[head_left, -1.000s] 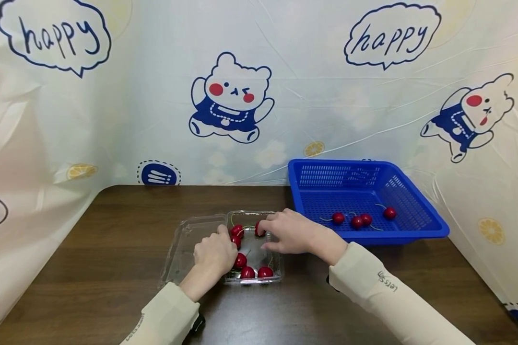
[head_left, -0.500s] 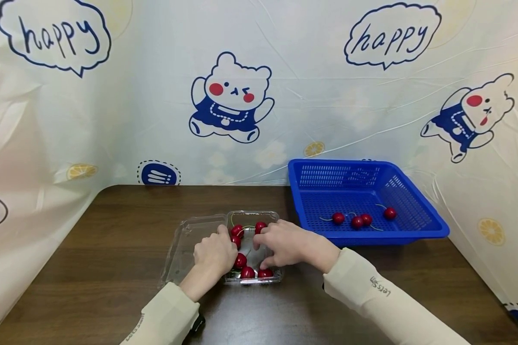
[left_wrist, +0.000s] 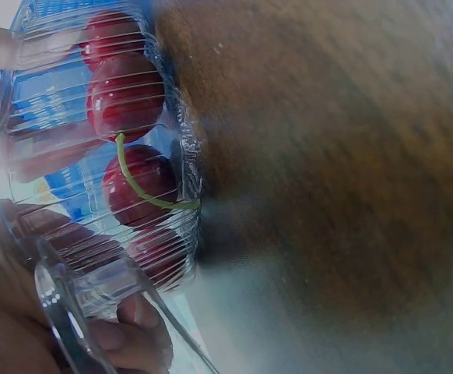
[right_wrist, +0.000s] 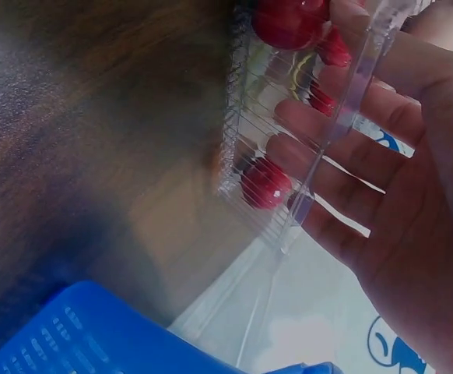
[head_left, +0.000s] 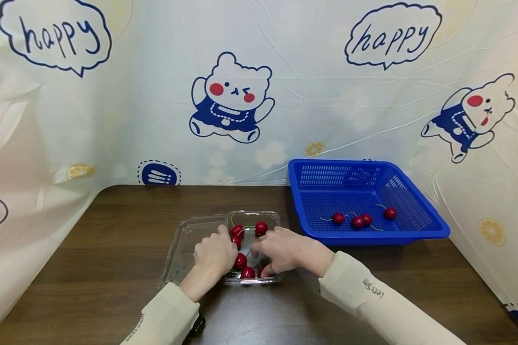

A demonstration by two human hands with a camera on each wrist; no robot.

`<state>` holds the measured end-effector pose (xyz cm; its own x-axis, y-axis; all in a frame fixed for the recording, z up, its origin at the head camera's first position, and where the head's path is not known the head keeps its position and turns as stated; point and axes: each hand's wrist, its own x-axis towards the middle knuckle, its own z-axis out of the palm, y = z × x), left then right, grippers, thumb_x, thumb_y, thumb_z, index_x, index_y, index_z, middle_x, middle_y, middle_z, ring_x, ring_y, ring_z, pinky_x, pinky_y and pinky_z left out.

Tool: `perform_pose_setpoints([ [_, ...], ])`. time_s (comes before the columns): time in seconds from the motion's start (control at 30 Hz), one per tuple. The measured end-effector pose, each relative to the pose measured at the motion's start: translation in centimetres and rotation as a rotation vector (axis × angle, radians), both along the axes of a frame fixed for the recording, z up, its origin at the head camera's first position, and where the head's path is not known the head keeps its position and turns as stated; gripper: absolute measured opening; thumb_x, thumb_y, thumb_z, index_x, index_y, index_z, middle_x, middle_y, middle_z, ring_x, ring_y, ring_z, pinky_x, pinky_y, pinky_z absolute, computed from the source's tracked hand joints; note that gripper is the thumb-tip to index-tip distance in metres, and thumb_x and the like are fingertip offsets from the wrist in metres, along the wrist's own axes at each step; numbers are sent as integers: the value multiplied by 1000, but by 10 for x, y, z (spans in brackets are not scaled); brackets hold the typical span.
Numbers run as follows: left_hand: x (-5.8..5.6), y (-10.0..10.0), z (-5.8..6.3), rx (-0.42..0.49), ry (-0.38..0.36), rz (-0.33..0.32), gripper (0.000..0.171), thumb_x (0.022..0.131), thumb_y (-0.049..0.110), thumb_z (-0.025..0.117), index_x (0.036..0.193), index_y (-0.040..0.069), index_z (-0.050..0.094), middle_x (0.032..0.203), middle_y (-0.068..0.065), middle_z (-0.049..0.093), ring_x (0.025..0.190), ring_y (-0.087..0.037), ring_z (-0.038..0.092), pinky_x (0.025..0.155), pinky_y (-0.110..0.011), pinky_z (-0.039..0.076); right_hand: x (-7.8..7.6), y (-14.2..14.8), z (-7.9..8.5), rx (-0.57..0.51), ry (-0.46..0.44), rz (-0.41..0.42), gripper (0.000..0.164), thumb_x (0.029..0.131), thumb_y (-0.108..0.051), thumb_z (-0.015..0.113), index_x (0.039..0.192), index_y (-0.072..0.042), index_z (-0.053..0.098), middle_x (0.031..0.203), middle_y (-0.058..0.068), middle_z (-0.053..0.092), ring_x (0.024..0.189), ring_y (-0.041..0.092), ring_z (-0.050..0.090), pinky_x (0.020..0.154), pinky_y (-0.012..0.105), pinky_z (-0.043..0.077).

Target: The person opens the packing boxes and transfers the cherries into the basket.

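Left hand (head_left: pixel 216 250) pinches the box (head_left: pixel 269 281); right hand (head_left: pixel 285 248), fingers apart, has a cherry (right_wrist: pixel 286 23) at its thumb — a hard push could bruise it or, should the left slacken, skid the box.

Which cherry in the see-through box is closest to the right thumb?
The cherry in the near right corner of the see-through box. The right hand partly hides it with its thumb; the box's other cherries sit farther from that thumb.
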<state>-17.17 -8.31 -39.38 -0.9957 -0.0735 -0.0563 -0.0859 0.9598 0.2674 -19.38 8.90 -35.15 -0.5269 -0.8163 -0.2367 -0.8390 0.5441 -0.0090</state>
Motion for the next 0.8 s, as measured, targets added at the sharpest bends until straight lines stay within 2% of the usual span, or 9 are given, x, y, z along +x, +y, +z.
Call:
perform_pose_setpoints([
  [0.43, 0, 0, 0, 5, -2, 2, 28, 91, 26, 55, 96, -1, 50, 75, -21, 67, 64, -39, 65, 52, -49, 51, 1, -3, -7, 11, 9, 25, 33, 80, -38, 75, 106, -19, 69, 100, -2, 75, 83, 12, 66, 79, 36, 53],
  [0.8, 0, 0, 1, 11, -2, 4, 28, 91, 25, 54, 96, -1, 51, 76, -22, 67, 65, -40, 66, 52, -50, 51, 3, -7, -14, 0, 14, 19, 29, 79, -33, 76, 104, -20, 69, 99, 0, 72, 84, 14, 65, 74, 35, 57],
])
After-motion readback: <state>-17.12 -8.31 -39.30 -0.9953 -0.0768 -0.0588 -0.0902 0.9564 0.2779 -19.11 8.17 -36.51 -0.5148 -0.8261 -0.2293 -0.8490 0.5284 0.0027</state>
